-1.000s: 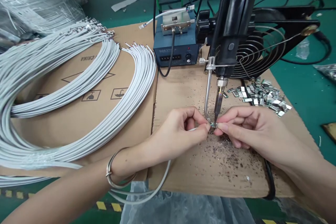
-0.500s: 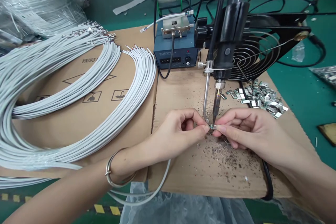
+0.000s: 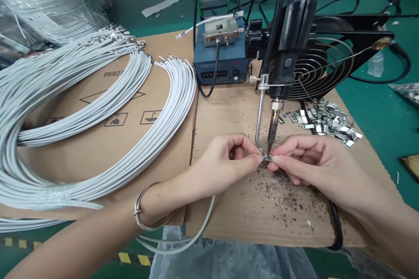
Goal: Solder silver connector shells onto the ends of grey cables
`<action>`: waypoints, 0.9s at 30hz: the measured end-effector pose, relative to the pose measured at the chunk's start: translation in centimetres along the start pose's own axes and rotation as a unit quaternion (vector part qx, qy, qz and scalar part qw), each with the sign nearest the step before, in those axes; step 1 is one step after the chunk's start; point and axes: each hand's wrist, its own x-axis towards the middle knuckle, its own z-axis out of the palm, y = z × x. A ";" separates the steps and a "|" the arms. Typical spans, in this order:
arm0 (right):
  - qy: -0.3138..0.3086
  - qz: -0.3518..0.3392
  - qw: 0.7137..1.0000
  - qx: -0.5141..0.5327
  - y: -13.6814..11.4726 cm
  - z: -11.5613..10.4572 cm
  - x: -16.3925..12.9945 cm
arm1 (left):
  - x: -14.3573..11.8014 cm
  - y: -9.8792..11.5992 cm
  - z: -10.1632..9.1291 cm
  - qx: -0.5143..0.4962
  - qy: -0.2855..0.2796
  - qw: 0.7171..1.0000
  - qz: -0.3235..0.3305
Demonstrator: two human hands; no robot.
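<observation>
Connector (image 3: 269, 158), one, small, metal-bright: located between the fingertips of both hands, at the foot of the iron (image 3: 273, 128); whether the tip touches it is too small to tell. Right hand (image 3: 316, 161): thumb and finger pinched on the connector's right end. Left hand (image 3: 225, 163): thumb and finger pinched close by on the left, apparently on the end of the cable (image 3: 207, 220), which loops below the wrist; the gripped part is largely hidden. Handling, as judged: connector very light, rigid, smooth enough to slip or twist, likely to heat quickly; best held by its far end, clear of the tip. Cable light, springy, its fine wire ends probably fragile; best held on the jacket just behind them, the loop left slack. Adjacent: feed tube (image 3: 259, 117), slender, beside the iron. Beneath: cardboard (image 3: 222, 117), speckled with debris. Beyond: loose connectors (image 3: 334, 124), heaped, right; bundled cables (image 3: 173, 135), coiled, left; station (image 3: 221, 63) and fan (image 3: 321, 67), behind; green surface (image 3: 360, 100), under all.
</observation>
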 end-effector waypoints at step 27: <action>-0.010 0.018 0.999 -0.025 -0.3 -0.1 -0.1 | -0.2 -0.5 -0.4 -0.010 -0.026 0.999 0.027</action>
